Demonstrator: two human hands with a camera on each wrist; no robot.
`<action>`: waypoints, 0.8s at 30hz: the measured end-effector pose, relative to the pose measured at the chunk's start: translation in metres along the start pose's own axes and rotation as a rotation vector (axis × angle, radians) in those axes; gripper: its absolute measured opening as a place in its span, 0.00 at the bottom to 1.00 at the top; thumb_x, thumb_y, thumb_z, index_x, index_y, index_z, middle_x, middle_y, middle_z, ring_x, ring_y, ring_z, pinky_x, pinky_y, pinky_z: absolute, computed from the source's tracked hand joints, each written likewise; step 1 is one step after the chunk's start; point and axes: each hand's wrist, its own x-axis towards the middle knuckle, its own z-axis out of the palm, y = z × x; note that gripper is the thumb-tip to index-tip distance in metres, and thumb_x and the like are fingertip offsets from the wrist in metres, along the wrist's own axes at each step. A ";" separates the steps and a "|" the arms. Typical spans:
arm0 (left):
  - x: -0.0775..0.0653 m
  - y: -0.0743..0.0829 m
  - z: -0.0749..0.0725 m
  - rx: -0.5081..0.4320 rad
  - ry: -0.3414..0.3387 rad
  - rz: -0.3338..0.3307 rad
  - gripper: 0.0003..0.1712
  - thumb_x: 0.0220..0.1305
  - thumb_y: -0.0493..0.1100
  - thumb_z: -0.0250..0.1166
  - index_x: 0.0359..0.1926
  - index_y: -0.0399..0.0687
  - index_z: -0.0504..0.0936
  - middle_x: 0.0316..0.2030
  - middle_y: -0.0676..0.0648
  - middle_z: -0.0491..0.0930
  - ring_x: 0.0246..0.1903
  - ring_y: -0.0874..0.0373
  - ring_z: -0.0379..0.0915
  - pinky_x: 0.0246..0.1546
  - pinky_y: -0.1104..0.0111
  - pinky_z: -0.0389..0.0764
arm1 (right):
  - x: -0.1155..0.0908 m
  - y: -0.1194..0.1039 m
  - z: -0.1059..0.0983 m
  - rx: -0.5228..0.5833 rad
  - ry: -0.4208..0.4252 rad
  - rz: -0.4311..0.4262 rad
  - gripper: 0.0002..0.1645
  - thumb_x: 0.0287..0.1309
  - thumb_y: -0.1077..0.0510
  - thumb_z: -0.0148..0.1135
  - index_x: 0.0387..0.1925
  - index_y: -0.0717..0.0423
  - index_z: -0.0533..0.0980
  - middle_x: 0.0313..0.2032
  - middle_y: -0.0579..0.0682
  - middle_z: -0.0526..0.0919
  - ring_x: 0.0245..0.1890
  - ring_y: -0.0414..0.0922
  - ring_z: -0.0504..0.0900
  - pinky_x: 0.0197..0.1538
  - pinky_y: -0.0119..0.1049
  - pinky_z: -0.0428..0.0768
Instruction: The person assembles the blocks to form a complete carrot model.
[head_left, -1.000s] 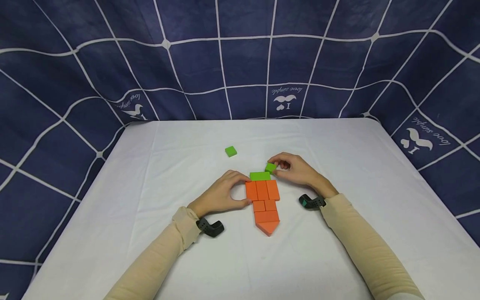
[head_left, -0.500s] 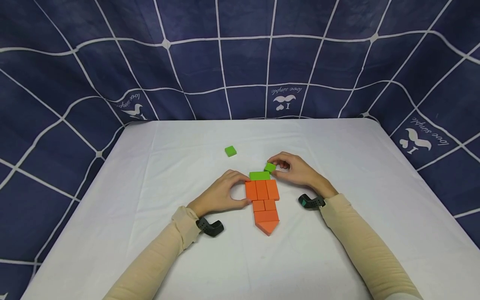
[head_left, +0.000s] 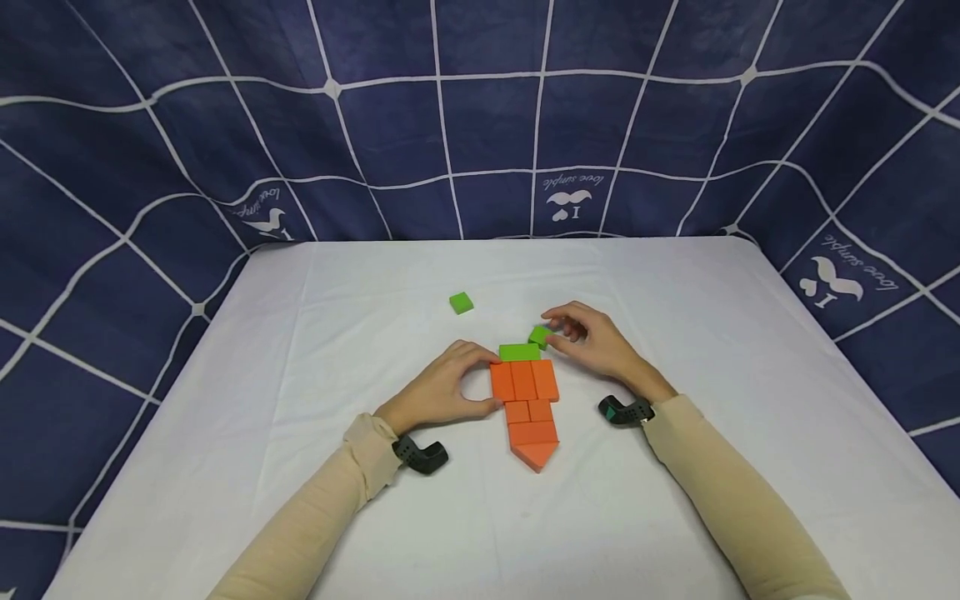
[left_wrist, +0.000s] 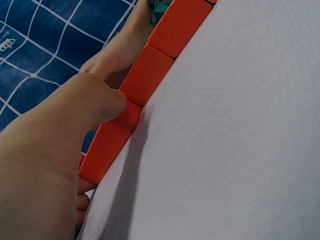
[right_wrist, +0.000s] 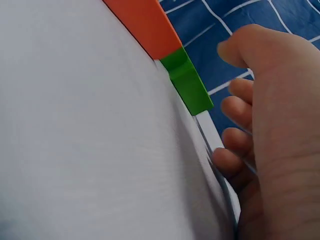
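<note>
Orange blocks lie joined in an arrow-like shape, with three upright ones in a row and a pointed orange block (head_left: 536, 456) nearest me. My left hand (head_left: 444, 385) holds the leftmost orange block (head_left: 502, 381) of that row between thumb and index finger, at its near and far ends. A green rectangular block (head_left: 519, 352) lies along the far side of the row. At its right corner sits a small green block (head_left: 539, 337), slightly turned. My right hand (head_left: 592, 340) is beside this one, thumb and fingers apart; the right wrist view shows the fingers off the green piece (right_wrist: 191, 89).
Another small green block (head_left: 461, 302) lies farther back on the white-covered table (head_left: 360, 292). A dark blue checked curtain (head_left: 487, 125) rises behind the table and along both sides. Each wrist wears a black band, such as the left wristband (head_left: 420, 455).
My right hand has let go of the small green block, its fingers spreading and drawing slightly right. The left hand and the orange blocks have stayed in place.
</note>
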 end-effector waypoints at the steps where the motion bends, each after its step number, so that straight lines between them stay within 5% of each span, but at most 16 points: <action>1: 0.000 0.000 0.000 -0.001 -0.002 0.001 0.33 0.57 0.59 0.74 0.62 0.55 0.79 0.59 0.54 0.78 0.63 0.59 0.68 0.69 0.57 0.71 | -0.003 -0.001 0.000 0.004 0.013 -0.009 0.20 0.62 0.56 0.71 0.56 0.51 0.82 0.42 0.46 0.82 0.35 0.44 0.76 0.40 0.33 0.76; 8: 0.000 0.000 0.001 0.000 -0.003 0.003 0.33 0.57 0.59 0.74 0.62 0.54 0.79 0.59 0.54 0.78 0.63 0.59 0.68 0.69 0.57 0.70 | -0.019 -0.008 0.004 0.008 0.022 -0.075 0.20 0.62 0.58 0.72 0.56 0.50 0.82 0.42 0.46 0.82 0.35 0.42 0.75 0.38 0.32 0.75; 16: 0.001 0.001 -0.001 0.006 -0.012 -0.004 0.33 0.58 0.59 0.74 0.62 0.55 0.79 0.60 0.54 0.77 0.64 0.58 0.67 0.70 0.56 0.70 | -0.036 -0.016 0.002 0.005 -0.102 -0.135 0.22 0.61 0.56 0.73 0.57 0.48 0.80 0.50 0.43 0.83 0.42 0.40 0.75 0.44 0.32 0.74; 24: -0.001 0.003 -0.001 -0.013 0.002 -0.012 0.32 0.58 0.59 0.74 0.61 0.57 0.79 0.59 0.55 0.77 0.64 0.58 0.68 0.69 0.56 0.70 | -0.041 -0.019 0.002 -0.015 -0.183 -0.107 0.25 0.59 0.50 0.76 0.58 0.45 0.80 0.54 0.41 0.81 0.49 0.39 0.76 0.55 0.35 0.76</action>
